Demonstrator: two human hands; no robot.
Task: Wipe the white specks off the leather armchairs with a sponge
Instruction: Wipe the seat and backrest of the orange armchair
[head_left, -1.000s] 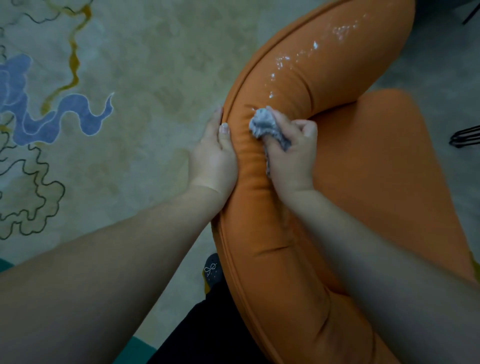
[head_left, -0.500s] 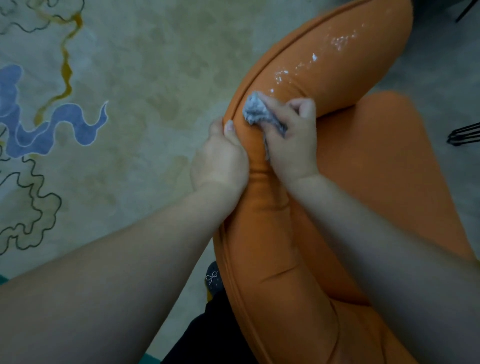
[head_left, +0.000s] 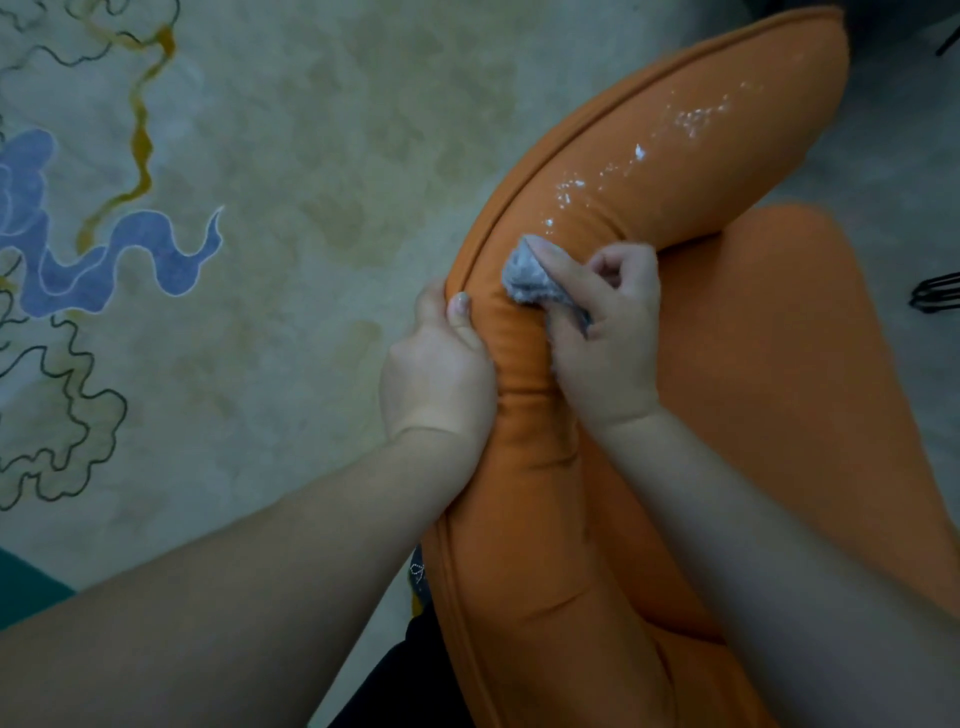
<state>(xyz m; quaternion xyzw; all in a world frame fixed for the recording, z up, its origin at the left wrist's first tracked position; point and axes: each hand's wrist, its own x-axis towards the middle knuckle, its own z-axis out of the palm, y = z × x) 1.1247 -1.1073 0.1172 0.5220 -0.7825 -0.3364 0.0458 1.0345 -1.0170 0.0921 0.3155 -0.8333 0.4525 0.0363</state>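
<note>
I see a big pale rug (head_left: 311, 208) on the floor, with blue wavy shapes, yellow lines and thin dark squiggles on its left side. On the right sits the orange armchair (head_left: 779, 415). Its fat curved arm (head_left: 519, 519) bends from the bottom of the picture up to the top right, and the seat lies to the right of it.

My left hand (head_left: 439, 374) grips the outer edge of the arm. The thumb lies on top of the arm and the fingers curl round the far side, where I cannot see them. The leather is a bit wrinkled beside this hand.

My right hand (head_left: 602, 332) holds the sponge (head_left: 530, 278), a small grey scrunched lump. The pointing finger lies straight over it and presses it onto the top of the arm, while the other fingers are curled in.

The white specks (head_left: 639, 156) are on the arm just past the sponge and go in a line up toward the top right. The nearest speck is right beside the sponge's tip.

At the far right edge I see some thin black wire thing (head_left: 937, 293); I cannot tell what it is
</note>
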